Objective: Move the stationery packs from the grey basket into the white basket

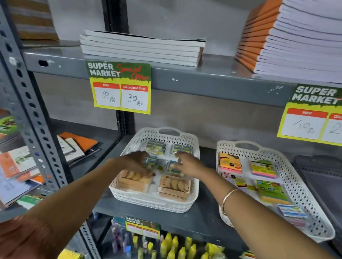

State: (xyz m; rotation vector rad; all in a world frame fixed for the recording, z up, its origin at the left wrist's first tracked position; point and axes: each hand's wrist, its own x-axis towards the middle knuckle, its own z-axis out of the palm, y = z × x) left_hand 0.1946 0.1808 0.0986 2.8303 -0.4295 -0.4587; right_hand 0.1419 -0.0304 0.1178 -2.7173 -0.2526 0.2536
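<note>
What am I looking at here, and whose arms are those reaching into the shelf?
There is only one picture, taken by a camera worn on a person's head, so you see what that person sees. The two arms are theirs. The left hand and the right hand reach into a white plastic lattice basket on a grey metal shelf. Between the hands are small clear-wrapped stationery packs with blue and yellow inside. The fingers touch them, but I cannot tell if they are gripped. In front lie wooden crates of round discs. A second white lattice basket beside it holds bright sticky-note pads. At the far right edge sits a dark grey plastic basket. Yellow price signs hang above.
</note>
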